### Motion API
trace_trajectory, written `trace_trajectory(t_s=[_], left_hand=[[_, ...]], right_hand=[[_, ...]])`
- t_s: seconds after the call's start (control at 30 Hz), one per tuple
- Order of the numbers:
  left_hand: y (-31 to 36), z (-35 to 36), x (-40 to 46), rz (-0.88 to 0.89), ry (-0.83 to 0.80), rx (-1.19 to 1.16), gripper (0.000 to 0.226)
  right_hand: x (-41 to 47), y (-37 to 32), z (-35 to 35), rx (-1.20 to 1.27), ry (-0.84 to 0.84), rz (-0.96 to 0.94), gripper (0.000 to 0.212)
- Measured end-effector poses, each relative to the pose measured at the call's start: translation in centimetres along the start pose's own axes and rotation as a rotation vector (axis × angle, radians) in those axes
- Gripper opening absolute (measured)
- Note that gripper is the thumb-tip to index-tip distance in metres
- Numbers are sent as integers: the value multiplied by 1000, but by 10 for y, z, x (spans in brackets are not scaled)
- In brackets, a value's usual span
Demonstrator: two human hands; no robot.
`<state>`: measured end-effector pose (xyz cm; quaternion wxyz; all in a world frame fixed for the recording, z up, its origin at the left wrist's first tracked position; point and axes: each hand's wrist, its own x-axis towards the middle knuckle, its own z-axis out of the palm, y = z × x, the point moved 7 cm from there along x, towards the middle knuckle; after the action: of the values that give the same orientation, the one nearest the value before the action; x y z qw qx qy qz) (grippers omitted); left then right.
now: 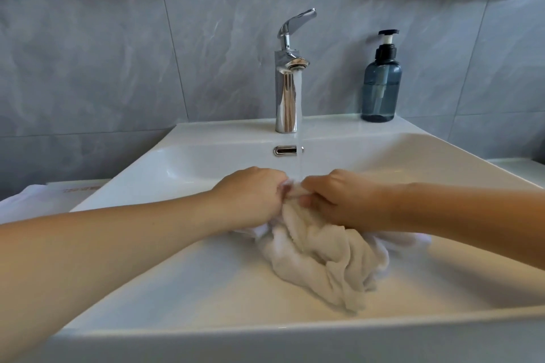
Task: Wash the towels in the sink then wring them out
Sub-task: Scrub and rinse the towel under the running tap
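A wet white towel point(321, 256) lies bunched in the white sink point(206, 289). My left hand point(250, 194) and my right hand point(333, 200) both grip the towel's upper end, knuckles close together, fingers curled round the cloth. Water runs from the chrome tap point(287, 82) in a thin stream that lands on the towel between my hands. The rest of the towel hangs below my hands and rests on the basin floor.
A blue pump soap bottle point(381, 82) stands on the sink's back ledge, right of the tap. White cloth point(26, 203) lies on the surface left of the sink. Grey tiled wall behind; black plastic sheeting along the top.
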<state>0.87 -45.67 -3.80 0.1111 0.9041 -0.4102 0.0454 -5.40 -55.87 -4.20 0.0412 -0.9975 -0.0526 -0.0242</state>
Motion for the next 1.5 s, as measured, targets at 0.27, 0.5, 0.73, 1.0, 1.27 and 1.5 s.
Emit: trace_trajectory(t_s=[0.27, 0.5, 0.73, 1.0, 1.27, 1.5], left_hand=[[-11, -12, -16, -153, -154, -52, 43], [-8, -57, -7, 37, 269, 33, 10], [-13, -8, -14, -239, -372, -207, 22], [19, -6, 0, 45, -54, 215, 16], [-4, -7, 5, -33, -57, 182, 9], [-6, -3, 6, 31, 5, -85, 29]], right_hand=[[-11, 36, -36, 303, 315, 302, 25], [-43, 17, -43, 556, -163, 338, 33], [-9, 8, -15, 112, -280, 189, 51], [1, 1, -4, -160, -129, 95, 24], [5, -12, 2, -48, -68, -22, 24], [4, 5, -5, -7, -1, 82, 17]])
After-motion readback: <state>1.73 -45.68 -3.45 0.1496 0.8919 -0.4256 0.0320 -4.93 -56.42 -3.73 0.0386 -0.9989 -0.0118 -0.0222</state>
